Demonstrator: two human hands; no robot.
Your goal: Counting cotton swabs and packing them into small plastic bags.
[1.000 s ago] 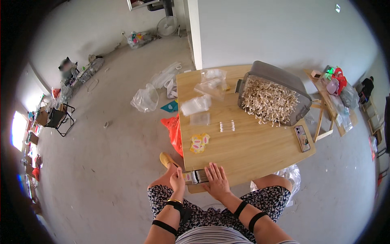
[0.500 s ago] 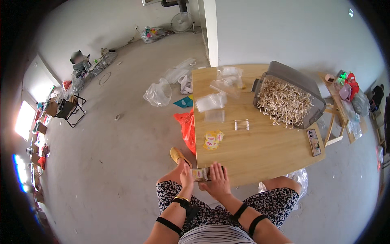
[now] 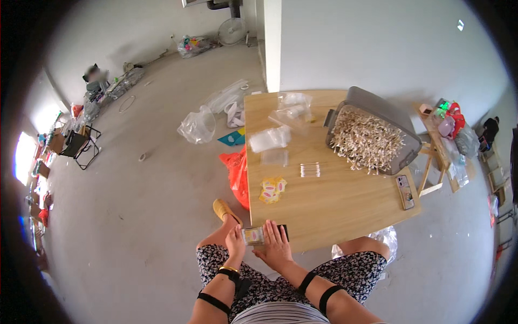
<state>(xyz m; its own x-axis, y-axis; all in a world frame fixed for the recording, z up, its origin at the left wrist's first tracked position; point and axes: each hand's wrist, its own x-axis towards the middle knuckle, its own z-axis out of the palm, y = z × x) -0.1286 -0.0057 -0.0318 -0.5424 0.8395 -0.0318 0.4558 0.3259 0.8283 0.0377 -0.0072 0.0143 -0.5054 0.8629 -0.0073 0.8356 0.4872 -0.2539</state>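
- The fingers of the left hand (image 3: 235,243) are drawn together at the left end of a small clear packet (image 3: 252,235) with a yellow-and-pink label; thumb and fingers appear to pinch it.
- The right hand (image 3: 276,249) lies palm down over the packet's right part, its fingers nearly straight and close together, pressing rather than wrapped around it; what lies beneath the palm is hidden.
- The packet's label shows between the two hands, at the table's near left corner; a dark piece (image 3: 285,232) shows just past the right fingertips, too small to identify.
- Beyond the hands, on the pale wooden table (image 3: 345,216), yellow cards (image 3: 273,190) overlap in a small pile near the left edge.
- Farther back, a row of cotton swabs (image 3: 309,169) lies side by side, with a flat clear pouch (image 3: 274,157) and a stack of clear bags (image 3: 270,139) to its left.
- A grey bin (image 3: 377,102) lies tipped, mouth toward the person, full of loose swabs (image 3: 367,140); a phone (image 3: 404,191) lies near the right edge.
- A red bag (image 3: 236,178) shows beside the table's left edge; clear plastic (image 3: 197,127) lies on the grey floor (image 3: 145,216).
- A fan (image 3: 232,31) stands by the far wall; a side table (image 3: 437,140) stands at right.
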